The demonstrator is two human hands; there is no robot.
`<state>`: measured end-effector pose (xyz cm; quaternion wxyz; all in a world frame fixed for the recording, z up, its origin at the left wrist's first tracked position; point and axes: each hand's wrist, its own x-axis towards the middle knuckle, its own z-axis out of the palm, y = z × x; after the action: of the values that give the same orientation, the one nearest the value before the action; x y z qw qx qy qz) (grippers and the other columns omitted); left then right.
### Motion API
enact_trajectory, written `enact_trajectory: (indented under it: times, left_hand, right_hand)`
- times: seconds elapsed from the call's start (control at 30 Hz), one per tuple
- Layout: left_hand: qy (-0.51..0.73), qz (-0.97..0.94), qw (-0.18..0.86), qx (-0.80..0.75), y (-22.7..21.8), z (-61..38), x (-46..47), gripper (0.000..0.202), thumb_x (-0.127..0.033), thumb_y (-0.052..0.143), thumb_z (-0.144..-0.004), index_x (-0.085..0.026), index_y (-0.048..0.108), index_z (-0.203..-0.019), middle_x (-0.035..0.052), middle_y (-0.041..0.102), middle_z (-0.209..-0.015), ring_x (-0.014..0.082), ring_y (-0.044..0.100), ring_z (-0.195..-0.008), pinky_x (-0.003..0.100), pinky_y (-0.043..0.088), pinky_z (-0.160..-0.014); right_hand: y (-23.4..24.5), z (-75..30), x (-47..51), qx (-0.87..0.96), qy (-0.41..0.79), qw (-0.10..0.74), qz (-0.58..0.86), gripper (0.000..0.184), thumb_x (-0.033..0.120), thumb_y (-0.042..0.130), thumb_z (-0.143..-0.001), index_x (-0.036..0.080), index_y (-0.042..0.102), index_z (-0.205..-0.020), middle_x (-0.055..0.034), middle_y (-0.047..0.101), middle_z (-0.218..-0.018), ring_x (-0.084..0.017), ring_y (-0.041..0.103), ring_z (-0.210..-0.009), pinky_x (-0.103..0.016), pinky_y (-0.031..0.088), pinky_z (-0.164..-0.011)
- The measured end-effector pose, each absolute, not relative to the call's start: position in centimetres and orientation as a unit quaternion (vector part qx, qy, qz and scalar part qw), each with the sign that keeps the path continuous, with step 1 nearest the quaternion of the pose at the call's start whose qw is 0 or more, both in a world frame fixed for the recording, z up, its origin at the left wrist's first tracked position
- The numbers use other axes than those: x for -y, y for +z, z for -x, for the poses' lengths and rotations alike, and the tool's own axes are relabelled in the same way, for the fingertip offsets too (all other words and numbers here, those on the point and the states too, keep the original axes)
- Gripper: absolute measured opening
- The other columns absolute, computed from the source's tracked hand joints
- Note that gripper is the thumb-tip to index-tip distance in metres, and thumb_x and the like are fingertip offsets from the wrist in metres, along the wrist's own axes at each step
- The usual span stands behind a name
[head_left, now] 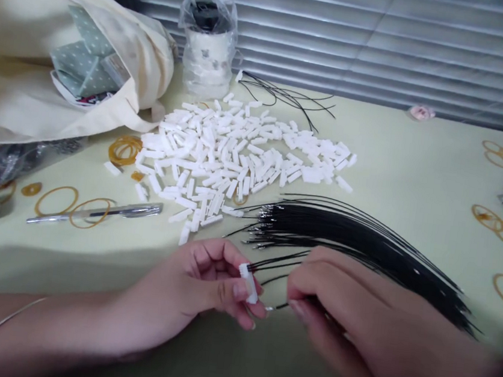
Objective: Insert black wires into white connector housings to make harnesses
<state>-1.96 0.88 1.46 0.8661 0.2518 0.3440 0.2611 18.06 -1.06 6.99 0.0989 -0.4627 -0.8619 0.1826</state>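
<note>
Between the thumb and fingers of my left hand [218,281] is a white plastic connector housing [248,283], held tilted. A few black wires [277,259] run from its side toward my right hand [346,314]. That hand is closed in a pinch on a black wire [282,306], whose shiny metal terminal points at the housing, a small gap apart. Behind my right hand lies a thick bundle of black wires [342,226] with metal terminals at its left end. Beyond my left hand spreads a pile of loose white connector housings [233,150].
A pen [131,210] and rubber bands [125,150] lie at left, near a cloth bag [151,68]. A plastic-wrapped cup [209,56] stands by the blinds [323,33]. Loose wires [289,93] lie behind the pile. More rubber bands [497,225] are at right.
</note>
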Motion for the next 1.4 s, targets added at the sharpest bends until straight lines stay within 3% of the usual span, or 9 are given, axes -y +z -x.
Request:
enact_trajectory:
  times: [0.2,0.4,0.67,0.87,1.0,1.1,1.23,1.4]
  left_hand:
    - [0.253,-0.254,0.866,-0.35,1.4,2.0,-0.9,0.011,-0.01,0.067,-0.078,-0.012,0.057,-0.079,0.0043,0.074,-0.074,0.0106,0.069,-0.068,0.018,0.055,-0.063]
    - [0.243,-0.256,0.865,-0.358,1.5,2.0,-1.0,0.012,-0.01,0.067,-0.079,-0.012,0.055,-0.078,0.0053,0.074,-0.076,0.0108,0.069,-0.069,0.018,0.055,-0.064]
    - [0.225,-0.276,0.857,-0.373,1.5,2.1,-0.6,0.014,-0.015,0.068,-0.079,-0.013,0.054,-0.078,0.0032,0.073,-0.075,0.0099,0.068,-0.069,0.019,0.054,-0.066]
    - [0.287,-0.264,0.828,-0.404,1.2,2.0,-0.7,0.015,-0.018,0.069,-0.079,-0.014,0.054,-0.081,0.0002,0.07,-0.074,0.0101,0.067,-0.072,0.019,0.053,-0.068]
    - [0.318,-0.266,0.806,-0.422,1.0,2.0,-0.7,0.017,-0.02,0.068,-0.08,-0.015,0.052,-0.081,-0.0012,0.068,-0.075,0.0089,0.065,-0.075,0.018,0.05,-0.07]
    - [0.304,-0.299,0.8,-0.422,0.9,2.1,-0.7,0.013,-0.022,0.065,-0.083,-0.016,0.053,-0.083,-0.0025,0.068,-0.076,0.0076,0.064,-0.076,0.018,0.049,-0.073]
    - [0.298,-0.312,0.796,-0.425,0.9,2.2,-0.7,0.014,-0.023,0.064,-0.083,-0.016,0.052,-0.083,-0.0028,0.068,-0.074,0.0071,0.063,-0.074,0.018,0.048,-0.072]
    - [0.29,-0.318,0.802,-0.414,1.2,2.1,-0.8,0.014,-0.022,0.065,-0.083,-0.016,0.052,-0.083,-0.002,0.069,-0.074,0.0079,0.063,-0.072,0.019,0.047,-0.07]
  right_hand:
    - [4.6,-17.8,0.5,0.888,0.175,0.083,0.417,0.026,0.008,0.036,-0.088,0.017,0.058,-0.077,-0.0023,0.053,-0.067,-0.013,0.048,-0.061,-0.025,0.035,-0.053]
    - [5.0,-17.7,0.3,0.894,0.155,0.083,0.412,0.024,0.008,0.04,-0.085,0.018,0.059,-0.076,-0.0016,0.055,-0.065,-0.012,0.048,-0.059,-0.024,0.035,-0.054]
    - [4.6,-16.6,0.6,0.922,0.076,0.132,0.356,0.02,0.003,0.047,-0.071,0.018,0.055,-0.062,0.0014,0.048,-0.055,-0.011,0.044,-0.05,-0.025,0.032,-0.046]
    - [5.3,-18.6,2.0,0.884,0.001,0.167,0.438,0.012,0.012,0.045,-0.082,0.018,0.055,-0.083,-0.0073,0.06,-0.09,-0.021,0.054,-0.083,-0.038,0.043,-0.075]
    - [4.8,-18.8,2.4,0.907,0.012,0.105,0.409,0.023,0.003,0.041,-0.073,0.018,0.056,-0.084,-0.0071,0.059,-0.084,-0.02,0.053,-0.07,-0.035,0.045,-0.063]
    - [3.6,-17.8,1.8,0.91,0.031,0.041,0.412,0.031,-0.002,0.037,-0.063,0.016,0.058,-0.078,-0.0075,0.059,-0.08,-0.021,0.055,-0.071,-0.036,0.048,-0.065]
    - [3.1,-16.8,1.2,0.917,-0.003,0.045,0.396,0.034,-0.005,0.033,-0.06,0.015,0.057,-0.071,-0.0085,0.059,-0.075,-0.022,0.056,-0.07,-0.036,0.047,-0.065]
    - [3.8,-17.4,0.8,0.851,0.172,0.027,0.496,0.023,0.002,0.036,-0.079,0.016,0.054,-0.074,-0.0014,0.054,-0.062,-0.014,0.049,-0.051,-0.025,0.033,-0.047]
